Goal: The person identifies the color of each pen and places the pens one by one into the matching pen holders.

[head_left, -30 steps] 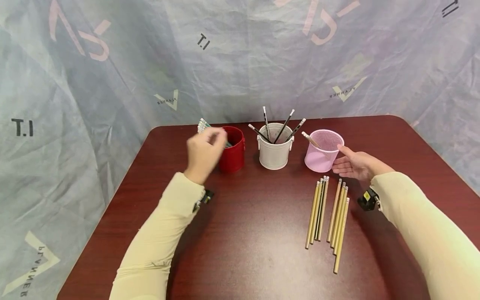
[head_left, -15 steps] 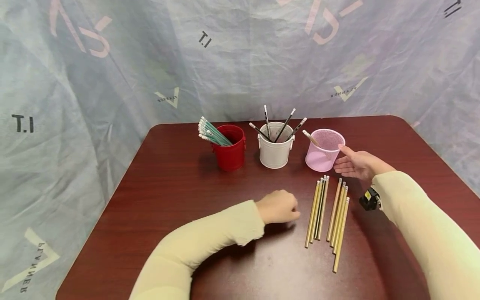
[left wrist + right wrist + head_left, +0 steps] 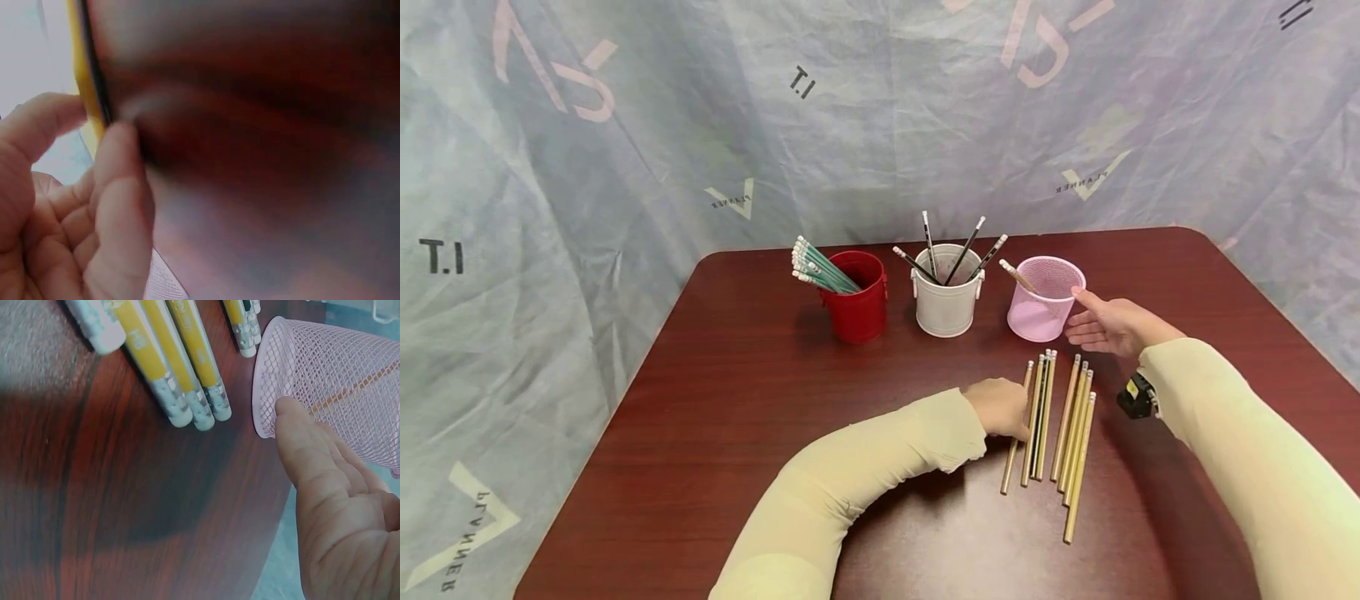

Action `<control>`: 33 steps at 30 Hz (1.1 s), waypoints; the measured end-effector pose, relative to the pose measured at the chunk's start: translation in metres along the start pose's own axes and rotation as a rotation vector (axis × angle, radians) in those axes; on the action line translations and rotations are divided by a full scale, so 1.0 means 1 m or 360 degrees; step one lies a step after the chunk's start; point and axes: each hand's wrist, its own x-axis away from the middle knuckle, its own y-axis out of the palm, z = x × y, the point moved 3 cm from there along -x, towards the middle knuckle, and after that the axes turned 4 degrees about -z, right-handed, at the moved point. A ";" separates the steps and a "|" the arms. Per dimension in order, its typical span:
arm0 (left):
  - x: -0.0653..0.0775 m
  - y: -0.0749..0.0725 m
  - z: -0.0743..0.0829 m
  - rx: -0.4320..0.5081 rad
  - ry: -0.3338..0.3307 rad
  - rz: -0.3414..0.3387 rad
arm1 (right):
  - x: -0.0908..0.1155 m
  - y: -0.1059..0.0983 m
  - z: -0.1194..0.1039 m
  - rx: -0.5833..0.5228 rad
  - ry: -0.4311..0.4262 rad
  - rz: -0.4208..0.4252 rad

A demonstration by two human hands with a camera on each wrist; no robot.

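Observation:
In the head view my left hand point(image 3: 997, 406) pinches the leftmost pencil point(image 3: 1010, 468) of those lying on the table. Its thumb and fingertip meet on that yellow-and-black pencil point(image 3: 87, 69) in the left wrist view. Beside it lie two groups of yellowish pencils point(image 3: 1078, 454), eraser ends facing away from me. At the right, my right hand point(image 3: 1116, 327) rests against the pink mesh cup point(image 3: 1037, 318), fingers extended and thumb at the rim. One light wooden pencil point(image 3: 1018, 277) leans in this cup. The right wrist view shows the fingers point(image 3: 297, 434) along the mesh.
A white bucket point(image 3: 943, 312) with several black pencils point(image 3: 966, 250) stands left of the pink cup. Further left is a red bucket point(image 3: 859, 321) holding several teal pencils point(image 3: 829, 271). A grey printed cloth point(image 3: 850, 150) hangs behind the dark red table point(image 3: 715, 375).
My left hand has moved from the red bucket rightward and towards me to the loose pencils. The leftmost pencil has shifted slightly left, apart from its neighbours. My right hand stays at the pink cup.

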 end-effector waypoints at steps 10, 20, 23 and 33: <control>0.010 -0.007 -0.014 0.0291 0.0020 -0.0354 | 0.003 -0.003 -0.006 0.0043 -0.0007 0.0014; 0.019 -0.034 -0.048 0.0829 0.0277 -0.0233 | 0.003 -0.002 0.003 0.0020 0.0000 -0.0029; 0.021 -0.056 -0.047 0.0930 0.0402 0.0027 | 0.003 -0.002 0.004 0.0012 -0.0008 -0.0026; 0.024 -0.122 -0.040 0.0855 0.0371 0.0865 | 0.002 -0.001 0.002 0.0021 -0.0029 0.0007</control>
